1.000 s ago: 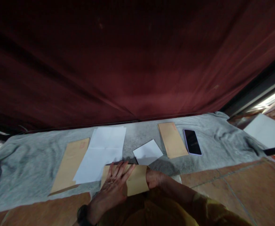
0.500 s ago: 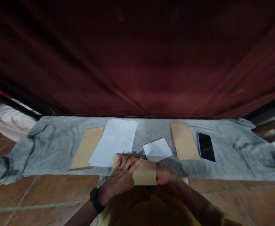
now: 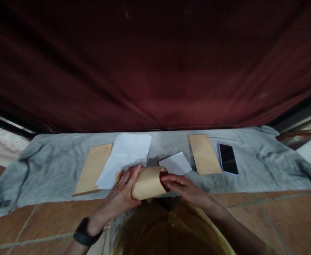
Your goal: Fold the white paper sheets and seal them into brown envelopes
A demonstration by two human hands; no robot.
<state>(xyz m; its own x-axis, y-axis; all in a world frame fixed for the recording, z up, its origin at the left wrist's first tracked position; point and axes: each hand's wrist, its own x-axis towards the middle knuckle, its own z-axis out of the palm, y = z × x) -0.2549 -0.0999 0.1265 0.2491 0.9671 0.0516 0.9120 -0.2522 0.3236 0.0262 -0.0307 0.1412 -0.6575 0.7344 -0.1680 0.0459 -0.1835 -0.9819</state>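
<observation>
A brown paper envelope (image 3: 150, 182) is bowed into a rounded tube close to my body, its dark mouth facing right. My left hand (image 3: 123, 187), with a black watch on its wrist, wraps around the envelope's left end. At the mouth is my right hand (image 3: 180, 186), fingers held together and their tips inside the opening. Whatever those tips may hold is hidden. Just beyond the envelope lies a folded white paper (image 3: 176, 164) with a dark edge beneath it. White sheets (image 3: 130, 150) lie to the left, partly behind my left hand.
Brown envelopes (image 3: 94, 166) lie at the left, and a stack of brown envelopes (image 3: 204, 154) at the right. Beside that stack is a phone (image 3: 228, 159) in a light purple case. Grey cloth (image 3: 261, 163) covers the narrow table. A dark red curtain (image 3: 155, 71) hangs behind.
The envelope has gone from flat to bulging, and its mouth has opened. My right fingers have moved from its right edge into the mouth; my left hand now curls around the left end.
</observation>
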